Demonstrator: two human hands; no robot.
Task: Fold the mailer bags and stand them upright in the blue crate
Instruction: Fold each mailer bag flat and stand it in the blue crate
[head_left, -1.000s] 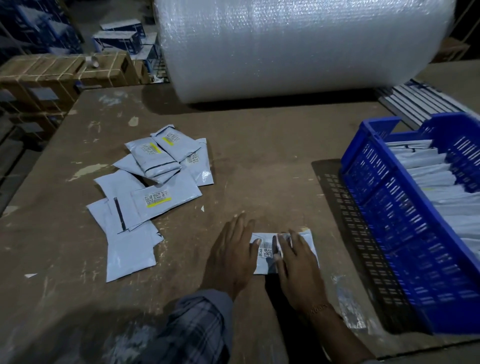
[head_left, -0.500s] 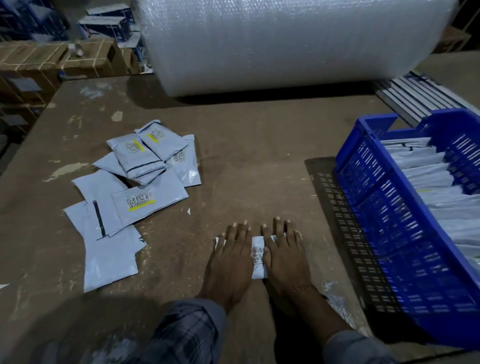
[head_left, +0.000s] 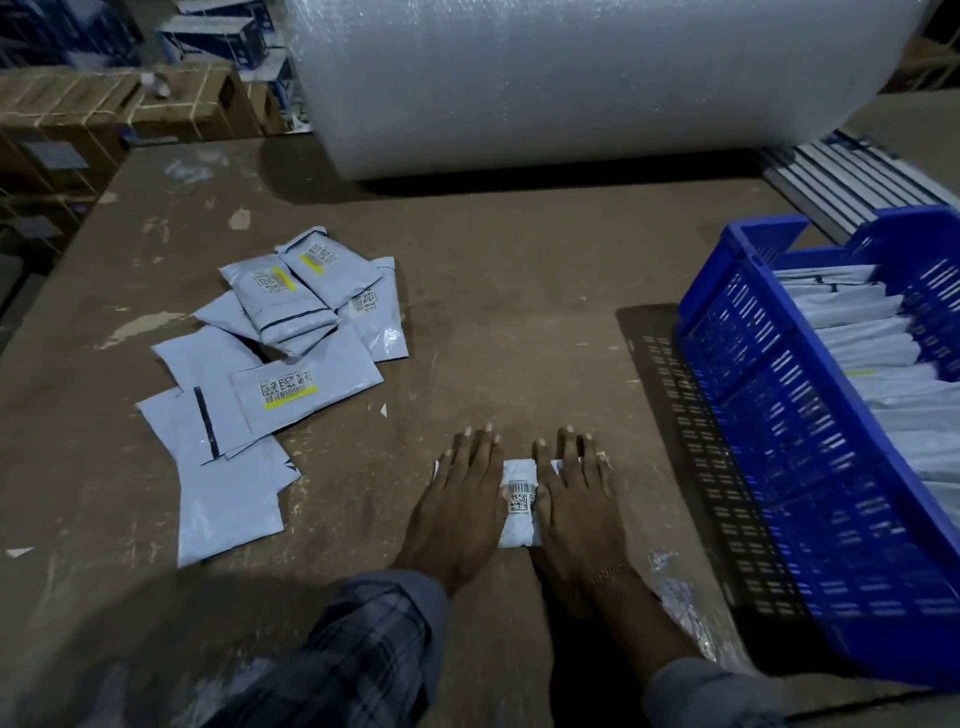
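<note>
A folded grey mailer bag (head_left: 519, 501) with a barcode label lies on the brown table near its front edge. My left hand (head_left: 460, 499) presses flat on its left part with straight fingers. My right hand (head_left: 576, 499) presses flat on its right part, so only a middle strip of the bag shows. A loose pile of unfolded mailer bags (head_left: 260, 379) lies to the left. The blue crate (head_left: 769, 415) stands at the right, with several folded bags (head_left: 878, 353) upright inside it.
A big roll of bubble wrap (head_left: 571, 78) fills the back of the table. Cardboard boxes (head_left: 104, 109) are stacked beyond the left rear edge. A scrap of clear plastic (head_left: 680, 597) lies by my right forearm, beside the crate's shadow.
Both hands spread apart over the bag and flattened on it; a second ago my right hand lay across its top. Since half a second ago they have hardly moved.
</note>
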